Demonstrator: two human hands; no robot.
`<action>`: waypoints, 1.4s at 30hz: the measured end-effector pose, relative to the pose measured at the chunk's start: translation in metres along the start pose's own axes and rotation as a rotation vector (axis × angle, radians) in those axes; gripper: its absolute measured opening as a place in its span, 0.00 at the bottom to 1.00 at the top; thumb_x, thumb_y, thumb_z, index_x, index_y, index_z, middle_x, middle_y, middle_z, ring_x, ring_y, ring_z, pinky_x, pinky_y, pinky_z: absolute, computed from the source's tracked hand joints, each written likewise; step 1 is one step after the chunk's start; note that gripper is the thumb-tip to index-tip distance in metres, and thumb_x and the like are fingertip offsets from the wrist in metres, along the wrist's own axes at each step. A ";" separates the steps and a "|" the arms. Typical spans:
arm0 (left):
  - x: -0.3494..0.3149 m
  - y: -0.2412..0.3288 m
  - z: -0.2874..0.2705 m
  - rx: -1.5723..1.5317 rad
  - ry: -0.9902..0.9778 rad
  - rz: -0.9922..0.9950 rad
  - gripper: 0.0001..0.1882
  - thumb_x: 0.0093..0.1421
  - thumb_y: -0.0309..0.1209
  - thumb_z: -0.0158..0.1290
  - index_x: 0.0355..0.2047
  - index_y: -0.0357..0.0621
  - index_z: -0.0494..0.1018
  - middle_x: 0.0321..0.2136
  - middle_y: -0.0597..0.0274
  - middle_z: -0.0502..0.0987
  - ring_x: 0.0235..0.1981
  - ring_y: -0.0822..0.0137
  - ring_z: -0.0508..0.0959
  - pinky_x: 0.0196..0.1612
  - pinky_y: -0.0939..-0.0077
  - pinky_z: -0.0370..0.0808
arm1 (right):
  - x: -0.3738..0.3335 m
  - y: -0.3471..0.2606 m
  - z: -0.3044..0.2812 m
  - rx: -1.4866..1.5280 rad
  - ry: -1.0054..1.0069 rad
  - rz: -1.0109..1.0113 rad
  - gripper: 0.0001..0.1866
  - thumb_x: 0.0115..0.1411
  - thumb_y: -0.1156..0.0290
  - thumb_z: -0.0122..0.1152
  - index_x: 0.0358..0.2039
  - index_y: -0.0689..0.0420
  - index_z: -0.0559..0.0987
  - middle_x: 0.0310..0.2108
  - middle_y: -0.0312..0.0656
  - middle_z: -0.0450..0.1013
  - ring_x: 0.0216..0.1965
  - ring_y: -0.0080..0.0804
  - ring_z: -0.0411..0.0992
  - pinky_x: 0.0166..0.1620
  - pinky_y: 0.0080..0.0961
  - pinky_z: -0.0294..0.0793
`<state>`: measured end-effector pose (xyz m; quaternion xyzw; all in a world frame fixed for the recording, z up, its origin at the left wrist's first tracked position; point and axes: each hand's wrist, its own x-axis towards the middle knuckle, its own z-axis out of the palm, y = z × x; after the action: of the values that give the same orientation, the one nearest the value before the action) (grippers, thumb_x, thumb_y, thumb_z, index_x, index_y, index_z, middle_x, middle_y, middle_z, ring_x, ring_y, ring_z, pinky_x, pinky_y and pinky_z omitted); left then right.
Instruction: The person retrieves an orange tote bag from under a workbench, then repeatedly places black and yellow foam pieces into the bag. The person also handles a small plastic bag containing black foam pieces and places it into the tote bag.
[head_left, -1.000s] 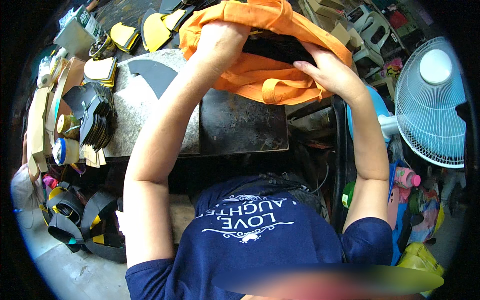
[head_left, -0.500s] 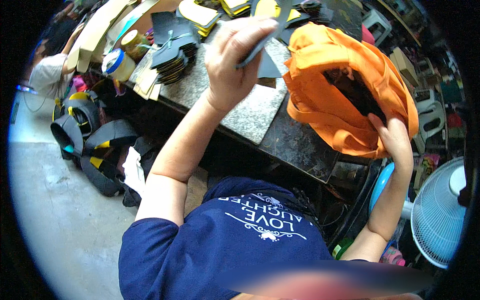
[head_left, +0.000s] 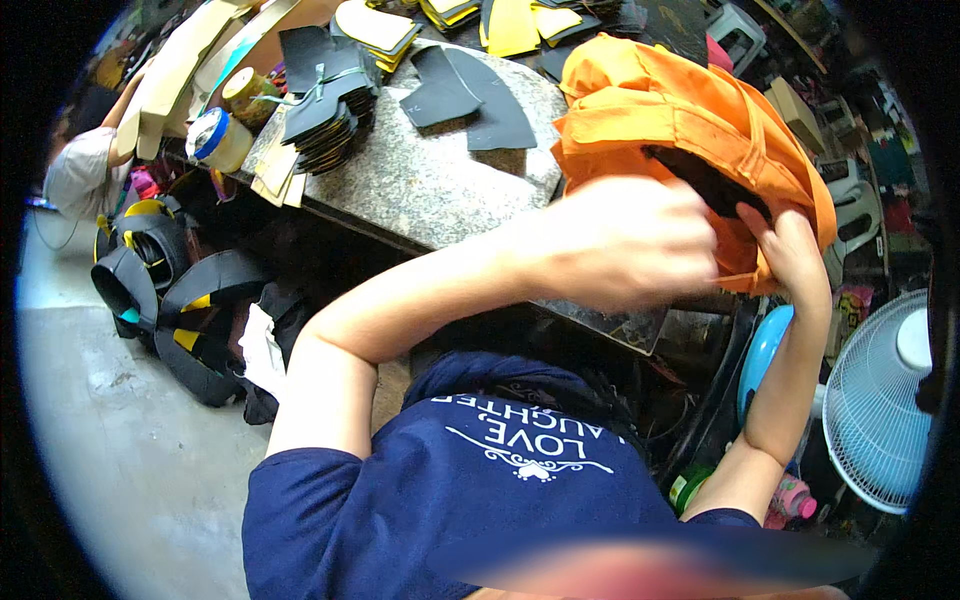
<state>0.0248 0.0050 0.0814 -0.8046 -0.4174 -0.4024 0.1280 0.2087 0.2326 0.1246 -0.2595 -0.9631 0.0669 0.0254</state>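
Note:
My left hand [head_left: 635, 240] is in front of the orange cloth bag [head_left: 690, 90], its fingers curled but smeared by motion. Whether anything is in it cannot be made out. On the bag's near right side, my right hand [head_left: 790, 250] grips the rim, with a finger at the dark opening. Two curved black cut pieces lie on the speckled stone slab [head_left: 400, 200]: a smaller black piece [head_left: 437, 90] partly over a larger black piece [head_left: 498, 110]. Beside them stands a tied stack of black pieces [head_left: 322, 110].
Yellow and black cut pieces [head_left: 375, 30] lie at the far edge. A jar with a blue-rimmed lid [head_left: 220, 140] stands at the left. Black curved straps [head_left: 175, 290] are heaped below the table. A fan [head_left: 880, 400] stands at my right, a person's sleeve [head_left: 85, 175] far left.
My left hand has come down and right from above the slab to the bag. The dark piece it held is out of it; two black pieces now show on the slab. My right hand stays on the bag.

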 end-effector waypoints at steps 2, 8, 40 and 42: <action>0.034 -0.007 0.022 0.023 -0.068 0.051 0.06 0.53 0.29 0.54 0.33 0.46 0.75 0.32 0.59 0.78 0.39 0.57 0.80 0.41 0.62 0.79 | 0.003 -0.005 -0.003 -0.033 0.006 -0.028 0.22 0.64 0.61 0.60 0.51 0.63 0.75 0.46 0.62 0.75 0.50 0.59 0.72 0.52 0.44 0.71; 0.080 -0.108 0.063 0.160 0.030 -0.316 0.20 0.54 0.25 0.55 0.49 0.38 0.75 0.40 0.47 0.81 0.44 0.49 0.80 0.50 0.57 0.78 | -0.038 -0.024 -0.010 -0.273 0.367 -0.348 0.12 0.55 0.69 0.67 0.40 0.56 0.81 0.47 0.43 0.78 0.50 0.41 0.76 0.50 0.36 0.77; 0.122 -0.153 0.060 0.016 -0.345 -0.428 0.29 0.48 0.26 0.62 0.51 0.33 0.67 0.43 0.37 0.77 0.43 0.42 0.80 0.45 0.54 0.79 | -0.018 0.065 0.030 1.511 0.354 0.373 0.36 0.50 0.87 0.44 0.64 0.61 0.67 0.50 0.42 0.74 0.44 0.28 0.75 0.48 0.20 0.75; 0.128 -0.144 0.056 0.000 -0.361 -0.475 0.38 0.47 0.27 0.65 0.57 0.33 0.63 0.44 0.36 0.77 0.45 0.42 0.80 0.49 0.55 0.78 | -0.016 0.066 0.027 1.509 0.364 0.425 0.33 0.50 0.86 0.44 0.61 0.65 0.69 0.49 0.42 0.75 0.43 0.28 0.75 0.48 0.21 0.75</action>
<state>-0.0150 0.1970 0.1233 -0.7430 -0.6100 -0.2714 -0.0463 0.2529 0.2777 0.0885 -0.3569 -0.5693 0.6595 0.3370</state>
